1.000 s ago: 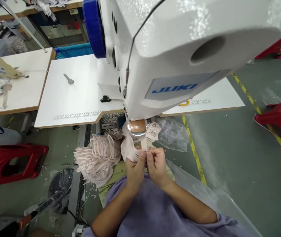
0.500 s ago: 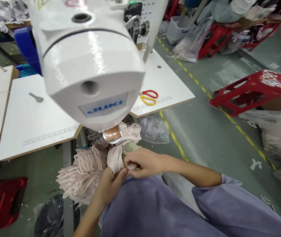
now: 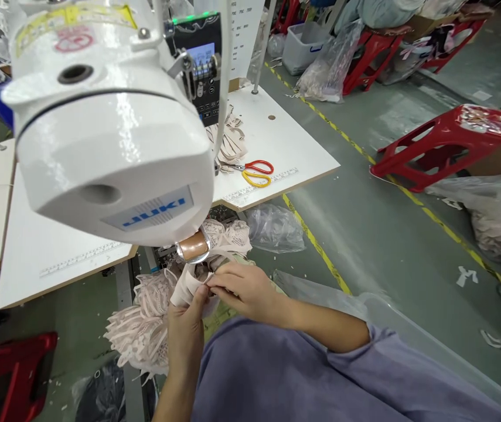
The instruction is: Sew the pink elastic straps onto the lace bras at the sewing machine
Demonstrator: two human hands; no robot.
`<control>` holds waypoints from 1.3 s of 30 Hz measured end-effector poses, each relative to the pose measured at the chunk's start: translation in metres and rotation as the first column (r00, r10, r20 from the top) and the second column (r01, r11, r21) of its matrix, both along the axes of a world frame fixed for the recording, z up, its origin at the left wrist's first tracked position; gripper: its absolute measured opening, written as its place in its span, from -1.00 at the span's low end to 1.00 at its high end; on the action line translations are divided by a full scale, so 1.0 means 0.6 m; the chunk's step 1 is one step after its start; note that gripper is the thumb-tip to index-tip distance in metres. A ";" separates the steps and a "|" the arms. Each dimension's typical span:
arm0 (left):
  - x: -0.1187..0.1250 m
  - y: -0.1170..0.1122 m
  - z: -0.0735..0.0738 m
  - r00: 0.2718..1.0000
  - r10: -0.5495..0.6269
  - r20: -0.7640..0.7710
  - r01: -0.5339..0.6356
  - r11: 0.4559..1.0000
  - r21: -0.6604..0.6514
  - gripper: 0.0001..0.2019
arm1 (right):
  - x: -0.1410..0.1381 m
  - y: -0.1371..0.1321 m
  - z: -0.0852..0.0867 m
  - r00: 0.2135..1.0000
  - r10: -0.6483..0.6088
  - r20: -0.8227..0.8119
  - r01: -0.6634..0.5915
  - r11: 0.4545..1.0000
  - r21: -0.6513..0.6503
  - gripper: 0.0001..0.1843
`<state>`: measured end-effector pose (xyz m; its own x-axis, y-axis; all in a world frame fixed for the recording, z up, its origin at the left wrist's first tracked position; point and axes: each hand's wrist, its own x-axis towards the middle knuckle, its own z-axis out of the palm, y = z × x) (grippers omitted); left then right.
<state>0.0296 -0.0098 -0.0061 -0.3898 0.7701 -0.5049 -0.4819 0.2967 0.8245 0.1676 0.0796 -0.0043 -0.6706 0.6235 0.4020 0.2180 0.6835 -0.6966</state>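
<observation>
Just below the sewing machine's (image 3: 122,152) head, both my hands pinch one piece of pale pink fabric (image 3: 185,287). My left hand (image 3: 186,328) holds it from below, thumb on top. With fingertips together, my right hand (image 3: 248,293) grips the fabric's edge close to the left thumb. A copper-coloured curved plate (image 3: 194,246) at the machine's lower end sits right above the fabric. Beside my left hand hangs a thick bundle of pale pink lace pieces (image 3: 138,322). More lace (image 3: 228,235) lies behind the plate.
Scissors with red and yellow handles (image 3: 258,174) lie on the white table (image 3: 289,146), near a pile of beige strips (image 3: 230,143). A control panel (image 3: 200,64) stands behind the machine head. Red stools (image 3: 447,143) and plastic bags (image 3: 496,217) stand on the floor to the right.
My view has shifted, bringing the control panel and strip pile into sight. My hands have turned the fabric and now pinch its edge closer together, slightly further left.
</observation>
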 end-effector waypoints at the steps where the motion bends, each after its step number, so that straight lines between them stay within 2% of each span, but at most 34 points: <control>1: 0.002 0.002 0.001 1.000 0.011 0.024 -0.012 1.000 0.023 -0.71 | -0.004 0.000 0.000 1.000 -0.007 0.005 0.007 1.000 -0.001 -0.80; 5: 0.008 0.005 0.005 1.000 0.025 0.018 -0.026 0.999 0.029 -0.62 | -0.009 0.005 -0.005 0.999 -0.043 0.005 0.043 0.998 -0.035 -0.79; 10: 0.014 0.004 0.011 0.991 0.005 -0.130 -0.005 1.000 0.001 -0.54 | -0.005 0.014 -0.012 0.998 -0.063 0.009 0.063 0.992 -0.105 -0.84; 15: 0.008 0.003 0.018 0.914 -0.103 -0.393 0.091 0.995 -0.050 -0.59 | 0.002 0.038 -0.012 0.995 0.087 0.053 -0.070 0.961 -0.266 -0.98; 19: 0.000 -0.002 0.014 0.857 -0.120 -0.502 0.090 0.992 -0.085 -0.62 | 0.005 0.054 -0.012 0.981 0.188 0.048 -0.168 0.945 -0.279 -0.89; 23: -0.002 -0.001 0.010 0.861 -0.096 -0.499 0.068 0.995 -0.074 -0.65 | 0.006 0.059 -0.007 0.969 0.243 0.040 -0.223 0.935 -0.278 -0.90; 27: -0.006 0.004 0.007 0.886 -0.130 -0.445 0.091 0.990 -0.108 -0.61 | 0.006 0.059 -0.004 0.958 0.277 0.076 -0.244 0.924 -0.295 -0.92; 32: -0.012 0.009 0.009 0.909 -0.265 -0.321 0.237 0.964 -0.124 -0.57 | 0.005 0.046 -0.013 0.977 0.193 0.091 -0.156 0.938 -0.310 -0.93; 35: -0.009 0.012 0.015 0.924 -0.261 -0.279 0.237 0.964 -0.117 -0.55 | 0.004 0.038 -0.015 0.984 0.157 0.079 -0.125 0.943 -0.308 -0.95; 39: -0.006 0.014 0.024 0.889 -0.253 -0.381 0.222 0.967 -0.123 -0.59 | 0.008 0.041 -0.012 0.987 0.140 0.083 -0.104 0.934 -0.342 -0.98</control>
<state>0.0260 -0.0013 0.0084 -0.3772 0.8310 -0.4089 -0.0329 0.4292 0.9026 0.1727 0.1044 -0.0115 -0.7765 0.6208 0.1077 0.2314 0.4400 -0.8676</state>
